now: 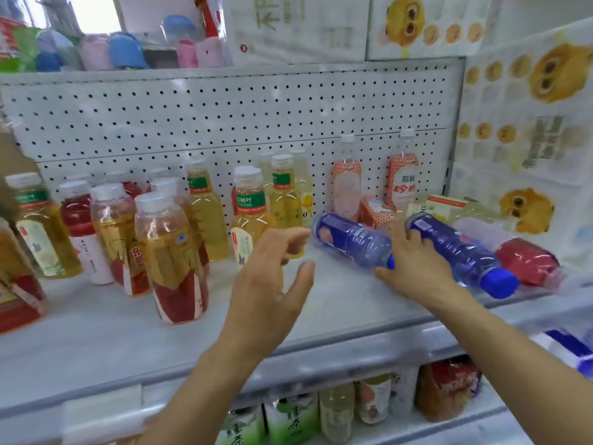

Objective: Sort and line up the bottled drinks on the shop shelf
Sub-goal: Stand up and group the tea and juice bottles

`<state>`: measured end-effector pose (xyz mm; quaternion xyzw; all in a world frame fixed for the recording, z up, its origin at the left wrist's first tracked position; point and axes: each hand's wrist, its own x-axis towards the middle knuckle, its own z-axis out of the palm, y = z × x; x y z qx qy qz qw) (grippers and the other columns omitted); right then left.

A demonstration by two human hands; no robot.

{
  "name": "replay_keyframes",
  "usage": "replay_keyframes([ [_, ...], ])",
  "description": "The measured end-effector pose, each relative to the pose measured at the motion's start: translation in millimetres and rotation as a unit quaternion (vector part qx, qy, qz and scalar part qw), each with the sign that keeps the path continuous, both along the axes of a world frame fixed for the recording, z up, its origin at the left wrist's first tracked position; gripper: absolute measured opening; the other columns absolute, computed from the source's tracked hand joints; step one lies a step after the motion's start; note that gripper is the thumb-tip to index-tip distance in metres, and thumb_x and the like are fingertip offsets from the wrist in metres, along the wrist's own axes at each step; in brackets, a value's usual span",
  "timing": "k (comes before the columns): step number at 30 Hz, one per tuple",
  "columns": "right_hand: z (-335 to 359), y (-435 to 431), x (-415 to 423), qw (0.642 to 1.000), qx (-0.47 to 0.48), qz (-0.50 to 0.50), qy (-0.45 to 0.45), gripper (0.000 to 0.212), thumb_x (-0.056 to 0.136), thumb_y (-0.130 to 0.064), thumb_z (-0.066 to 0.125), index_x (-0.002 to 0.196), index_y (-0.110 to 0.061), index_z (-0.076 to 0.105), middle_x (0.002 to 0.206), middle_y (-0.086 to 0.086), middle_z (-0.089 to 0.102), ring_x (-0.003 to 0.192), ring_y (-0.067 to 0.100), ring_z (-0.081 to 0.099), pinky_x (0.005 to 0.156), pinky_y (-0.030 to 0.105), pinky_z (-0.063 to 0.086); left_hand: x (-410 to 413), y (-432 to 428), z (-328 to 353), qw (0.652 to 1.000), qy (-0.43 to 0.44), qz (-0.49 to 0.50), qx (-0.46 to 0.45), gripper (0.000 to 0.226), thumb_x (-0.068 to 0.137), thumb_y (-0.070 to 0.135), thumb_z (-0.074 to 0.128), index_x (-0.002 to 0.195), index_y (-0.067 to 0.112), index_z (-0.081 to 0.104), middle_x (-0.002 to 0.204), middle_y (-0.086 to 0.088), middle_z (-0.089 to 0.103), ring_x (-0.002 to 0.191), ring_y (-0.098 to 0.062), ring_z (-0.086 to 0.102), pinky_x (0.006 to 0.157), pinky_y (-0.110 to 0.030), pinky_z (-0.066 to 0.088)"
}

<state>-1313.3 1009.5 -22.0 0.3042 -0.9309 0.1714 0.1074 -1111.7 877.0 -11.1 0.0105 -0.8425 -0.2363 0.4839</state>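
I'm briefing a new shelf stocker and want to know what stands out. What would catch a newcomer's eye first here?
A blue bottle and a second blue bottle lie on their sides at the right of the shelf, the right hand reaching in between them. A red bottle lies toppled beside them, while upright drinks stand on the left. The left hand hovers open mid-shelf.

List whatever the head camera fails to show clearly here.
Head view:
1. Left-lying blue plastic water bottle: neck mostly hidden behind the right hand; grip uncertain.
2. Amber-and-red plastic bottle at left: cut off by frame edge.
3. Green-labelled bottles on the lower shelf: blurred, tops hidden by the grey shelf lip.
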Motion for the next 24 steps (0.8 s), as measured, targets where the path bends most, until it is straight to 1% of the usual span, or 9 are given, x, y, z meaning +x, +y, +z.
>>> replay_keyframes([
  [3, -7, 7, -8, 0.998, -0.037, 0.048, -0.019, 0.065, 0.090, -0.017, 0.062, 0.145, -0.015, 0.028, 0.118, 0.015, 0.059, 0.105, 0.037, 0.059, 0.065, 0.034, 0.040, -47, 9, 3, 0.986, -0.160, -0.019, 0.032, 0.054, 0.093, 0.019, 0.068, 0.141, 0.026, 0.044, 0.130, 0.008, 0.053, 0.117, -0.001, 0.050, 0.103, -0.026, 0.045],
  [6, 9, 15, -14, 0.997, -0.022, 0.079, 0.014, 0.052, 0.090, -0.028, 0.063, 0.133, -0.019, 0.036, 0.102, 0.007, 0.058, 0.094, 0.033, 0.061, 0.065, 0.033, 0.039, -93, 2, 4, 0.963, -0.267, 0.016, 0.037, 0.082, 0.087, 0.022, 0.074, 0.154, 0.025, 0.026, 0.153, 0.003, 0.036, 0.139, -0.013, 0.036, 0.115, -0.027, 0.031],
  [8, 33, 19, -21, 0.993, -0.042, 0.107, 0.029, 0.045, 0.086, -0.038, 0.068, 0.119, -0.024, 0.040, 0.090, -0.002, 0.056, 0.079, 0.020, 0.060, 0.060, 0.031, 0.039, -121, -2, 5, 0.952, -0.302, 0.041, 0.018, 0.090, 0.079, 0.022, 0.082, 0.152, 0.024, 0.029, 0.151, 0.000, 0.036, 0.140, -0.021, 0.034, 0.116, -0.034, 0.032],
  [11, 68, 16, -35, 0.973, -0.141, 0.179, 0.024, 0.041, 0.077, -0.041, 0.075, 0.101, -0.022, 0.048, 0.082, -0.007, 0.059, 0.067, 0.011, 0.058, 0.055, 0.030, 0.046, -153, -6, 7, 0.962, -0.265, 0.040, 0.047, 0.089, 0.070, 0.028, 0.090, 0.144, 0.023, 0.041, 0.134, 0.007, 0.051, 0.127, -0.018, 0.048, 0.104, -0.033, 0.042],
  [15, 87, 15, -76, 0.926, -0.233, 0.263, -0.137, 0.045, 0.076, -0.032, 0.082, 0.109, -0.019, 0.054, 0.091, 0.002, 0.068, 0.080, 0.016, 0.064, 0.075, 0.038, 0.054, -172, -23, 6, 0.979, -0.166, 0.063, 0.102, 0.073, 0.068, 0.036, 0.091, 0.129, 0.028, 0.052, 0.115, 0.012, 0.064, 0.093, -0.008, 0.062, 0.077, -0.027, 0.054],
  [17, 85, 16, -96, 0.952, -0.125, 0.261, -0.105, 0.047, 0.076, -0.033, 0.080, 0.112, -0.021, 0.053, 0.104, 0.001, 0.065, 0.091, 0.016, 0.061, 0.084, 0.037, 0.052, -179, -31, 5, 0.977, -0.157, 0.102, 0.101, 0.066, 0.069, 0.046, 0.087, 0.122, 0.030, 0.051, 0.108, 0.015, 0.063, 0.087, -0.006, 0.062, 0.070, -0.025, 0.053],
  [19, 73, 12, -106, 0.961, 0.039, 0.274, -0.002, 0.051, 0.076, -0.035, 0.080, 0.118, -0.025, 0.053, 0.114, -0.004, 0.053, 0.102, 0.017, 0.054, 0.083, 0.034, 0.047, -187, -35, 4, 0.973, -0.148, 0.142, 0.108, 0.061, 0.071, 0.052, 0.083, 0.116, 0.032, 0.047, 0.102, 0.018, 0.057, 0.086, -0.005, 0.058, 0.065, -0.017, 0.045],
  [22, 47, -1, -107, 0.898, 0.264, 0.309, 0.170, 0.055, 0.080, -0.026, 0.075, 0.130, -0.026, 0.050, 0.123, -0.001, 0.042, 0.110, 0.023, 0.050, 0.074, 0.035, 0.042, -199, -38, 1, 0.961, -0.119, 0.178, 0.175, 0.060, 0.075, 0.052, 0.079, 0.119, 0.032, 0.044, 0.105, 0.017, 0.053, 0.090, -0.008, 0.055, 0.069, -0.021, 0.043],
  [24, 39, -9, -109, 0.846, 0.335, 0.315, 0.270, 0.044, 0.088, -0.015, 0.065, 0.129, -0.020, 0.053, 0.126, 0.008, 0.045, 0.111, 0.031, 0.055, 0.073, 0.040, 0.045, -207, -40, -2, 0.951, -0.103, 0.191, 0.222, 0.062, 0.078, 0.050, 0.077, 0.126, 0.027, 0.044, 0.108, 0.015, 0.052, 0.094, -0.010, 0.055, 0.075, -0.027, 0.044],
])
